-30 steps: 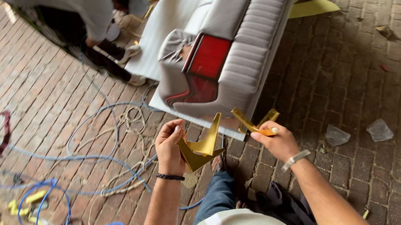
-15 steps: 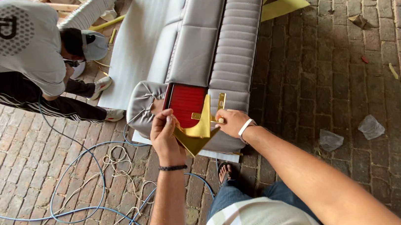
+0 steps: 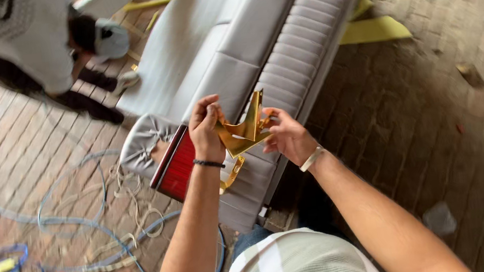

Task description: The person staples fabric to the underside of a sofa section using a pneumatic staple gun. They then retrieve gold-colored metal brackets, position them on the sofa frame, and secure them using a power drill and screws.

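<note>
Fingers of both hands pinch gold metal bracket [image 3: 246, 132]: left hand [image 3: 207, 132] on its left edge, right hand [image 3: 288, 138] on its right, held above grey sofa [image 3: 245, 51] w/ red panel [image 3: 176, 164]. Risk: thin grip slips, bracket drops & scratches upholstery.

sofa [image 3: 256, 44] ahead on brick floor [image 3: 431, 110] — cables [image 3: 83, 218] left | co-worker [image 3: 16, 40] far left
</note>
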